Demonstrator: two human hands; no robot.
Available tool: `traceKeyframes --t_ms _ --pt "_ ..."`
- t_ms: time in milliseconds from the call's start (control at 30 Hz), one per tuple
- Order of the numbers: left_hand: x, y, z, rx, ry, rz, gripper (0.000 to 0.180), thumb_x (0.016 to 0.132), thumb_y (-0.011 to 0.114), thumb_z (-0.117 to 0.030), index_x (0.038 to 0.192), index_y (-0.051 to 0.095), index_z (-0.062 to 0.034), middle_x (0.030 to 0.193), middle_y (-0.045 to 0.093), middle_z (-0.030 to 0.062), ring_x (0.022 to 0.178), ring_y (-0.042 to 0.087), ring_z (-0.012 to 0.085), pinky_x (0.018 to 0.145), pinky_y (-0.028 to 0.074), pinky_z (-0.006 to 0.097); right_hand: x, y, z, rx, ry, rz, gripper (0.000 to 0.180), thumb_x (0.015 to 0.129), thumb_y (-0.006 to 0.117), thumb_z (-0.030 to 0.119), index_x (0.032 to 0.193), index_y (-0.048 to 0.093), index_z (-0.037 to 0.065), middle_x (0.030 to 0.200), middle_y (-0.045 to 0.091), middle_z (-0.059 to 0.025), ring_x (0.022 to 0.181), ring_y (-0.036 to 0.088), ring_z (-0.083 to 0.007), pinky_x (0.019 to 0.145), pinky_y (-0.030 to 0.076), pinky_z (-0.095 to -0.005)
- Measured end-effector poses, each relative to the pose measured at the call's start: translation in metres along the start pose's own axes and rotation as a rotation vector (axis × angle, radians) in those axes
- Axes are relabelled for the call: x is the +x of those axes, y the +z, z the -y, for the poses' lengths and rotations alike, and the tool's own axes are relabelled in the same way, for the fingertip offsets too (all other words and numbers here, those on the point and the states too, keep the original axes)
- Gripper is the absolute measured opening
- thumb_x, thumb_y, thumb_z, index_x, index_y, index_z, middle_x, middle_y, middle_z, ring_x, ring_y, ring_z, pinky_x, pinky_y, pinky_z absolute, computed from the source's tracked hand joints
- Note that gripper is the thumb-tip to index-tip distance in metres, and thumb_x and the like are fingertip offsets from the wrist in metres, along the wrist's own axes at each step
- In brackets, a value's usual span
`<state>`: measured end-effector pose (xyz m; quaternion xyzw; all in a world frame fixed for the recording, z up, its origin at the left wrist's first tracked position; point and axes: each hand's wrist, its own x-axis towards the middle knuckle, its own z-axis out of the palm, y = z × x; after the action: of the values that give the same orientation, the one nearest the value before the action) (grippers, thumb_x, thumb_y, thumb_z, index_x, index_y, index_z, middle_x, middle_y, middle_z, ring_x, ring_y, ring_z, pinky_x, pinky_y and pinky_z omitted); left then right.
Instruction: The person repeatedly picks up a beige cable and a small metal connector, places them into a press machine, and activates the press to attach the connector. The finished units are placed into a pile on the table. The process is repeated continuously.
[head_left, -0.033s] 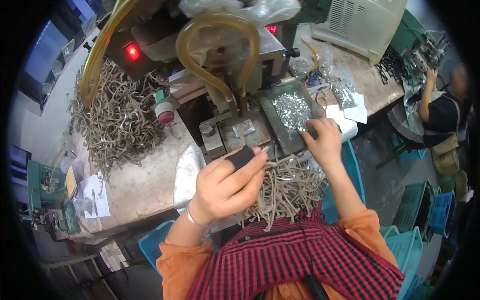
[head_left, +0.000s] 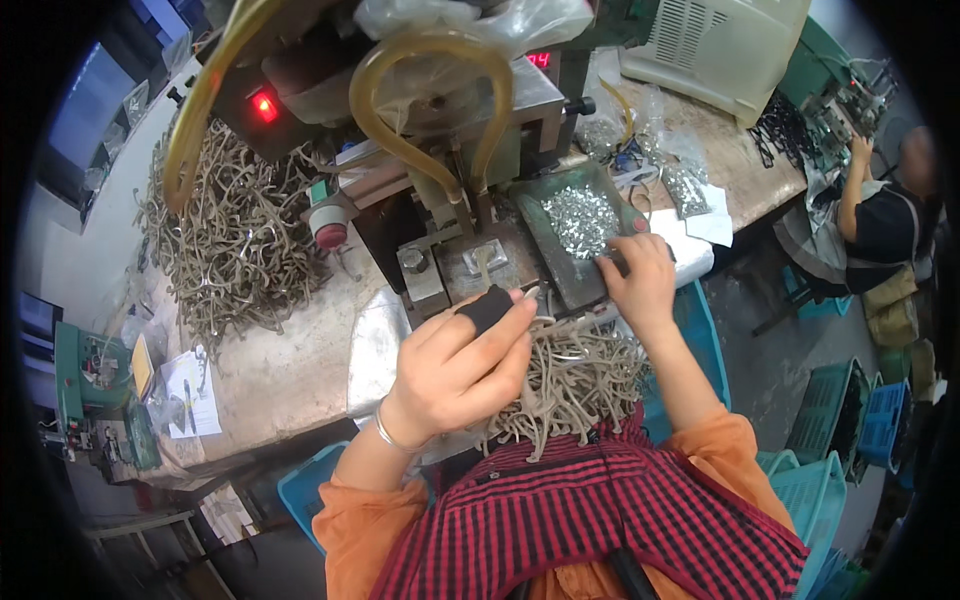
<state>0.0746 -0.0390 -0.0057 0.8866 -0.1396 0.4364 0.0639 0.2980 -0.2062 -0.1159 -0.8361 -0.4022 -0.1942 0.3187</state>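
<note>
My left hand [head_left: 455,370] is closed in front of the press, a black cover [head_left: 485,310] on one finger. Its fingers pinch a short grey cord [head_left: 484,268], which reaches up onto the small metal die plate [head_left: 487,256]. My right hand [head_left: 643,283] is at the right edge of a dark green tray [head_left: 580,285], thumb and forefinger drawn together. Whatever might be between those fingertips is too small to make out. Small silver metal pieces [head_left: 580,220] lie heaped in the tray. Below it, a bundle of grey cords [head_left: 565,385] lies close to my apron.
A large heap of grey cords [head_left: 235,235] covers the bench at left. Beside the press is a red push button [head_left: 330,228]; yellowish hoses [head_left: 432,45] loop above. Plastic bags [head_left: 687,185] and papers lie right. Another person [head_left: 885,230] sits at a machine far right.
Very little differs. My left hand has shifted slightly to the right, and my right hand has moved a touch to the left.
</note>
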Motion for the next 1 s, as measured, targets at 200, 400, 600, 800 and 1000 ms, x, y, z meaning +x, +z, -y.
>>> traceKeyframes --t_ms 200,400,600,800,1000 --pt "0.012 0.001 0.003 -0.051 -0.008 0.163 0.026 0.070 0.075 0.000 0.094 0.066 -0.0043 0.110 0.074 0.0087 0.062 0.054 0.0168 0.053 0.047 0.029 0.032 0.014 0.010 0.124 -0.028 -0.078 0.010 0.078 0.079 0.009 0.085 0.072 0.005 0.086 0.068 -0.0111 0.087 0.064 -0.0336 0.081 0.051 -0.0439" --pt "0.011 -0.002 0.011 -0.127 -0.048 0.178 0.027 0.068 0.074 0.000 0.093 0.066 -0.0054 0.107 0.075 0.0066 0.058 0.053 0.0166 0.052 0.046 0.029 0.041 0.033 0.008 0.122 0.015 -0.066 0.011 0.081 0.079 0.014 0.091 0.075 0.010 0.098 0.068 -0.0095 0.099 0.063 -0.0321 0.083 0.050 -0.0432" --pt "0.009 -0.006 0.010 -0.140 -0.041 0.175 0.021 0.073 0.072 -0.006 0.094 0.069 -0.0037 0.114 0.074 0.0092 0.060 0.054 0.0164 0.053 0.046 0.029 0.051 0.051 -0.005 -0.062 -0.418 0.178 0.022 0.072 0.068 0.005 0.094 0.065 0.004 0.128 0.064 -0.0156 0.126 0.056 -0.0377 0.097 0.052 -0.0474" --pt "-0.030 0.013 -0.004 -0.074 -0.123 -0.129 0.014 0.084 0.073 -0.005 0.098 0.070 -0.0059 0.121 0.072 0.0124 0.071 0.063 0.0230 0.069 0.056 0.034 0.048 0.039 0.005 0.107 -0.164 -0.055 0.006 0.085 0.071 0.004 0.091 0.070 0.003 0.100 0.071 -0.0127 0.102 0.066 -0.0346 0.087 0.052 -0.0433" --pt "-0.063 -0.078 0.090 0.607 -0.615 -0.404 0.016 0.090 0.072 -0.004 0.106 0.072 -0.0043 0.113 0.074 0.0098 0.101 0.069 0.0263 0.087 0.054 0.035 0.050 0.037 -0.002 0.182 -0.018 -0.049 0.007 0.084 0.076 0.010 0.089 0.072 0.007 0.087 0.069 -0.0095 0.088 0.065 -0.0325 0.077 0.050 -0.0418"
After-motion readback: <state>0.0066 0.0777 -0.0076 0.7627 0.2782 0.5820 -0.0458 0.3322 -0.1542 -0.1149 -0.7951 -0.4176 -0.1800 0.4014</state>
